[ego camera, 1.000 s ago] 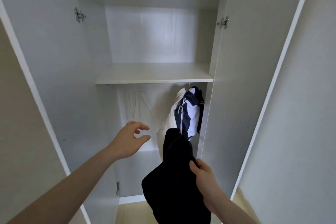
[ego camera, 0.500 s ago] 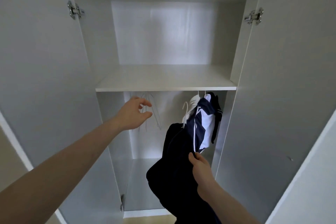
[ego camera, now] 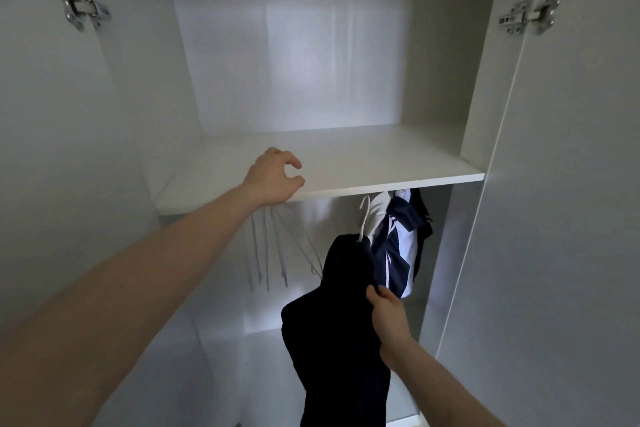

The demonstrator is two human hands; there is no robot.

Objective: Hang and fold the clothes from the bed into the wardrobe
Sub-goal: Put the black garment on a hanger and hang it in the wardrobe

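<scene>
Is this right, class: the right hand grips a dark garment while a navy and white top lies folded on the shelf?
Not quite. The head view shows the navy and white top hanging below the shelf, not folded on it. The right hand does grip the dark garment.

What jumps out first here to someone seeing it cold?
The dark garment at bottom centre, gripped by the right hand in front of the open wardrobe. Next, the left hand, fingers loosely curled, at the front edge of the bare white shelf. Under the shelf, a navy-and-white top hangs right of the empty white hangers.
</scene>
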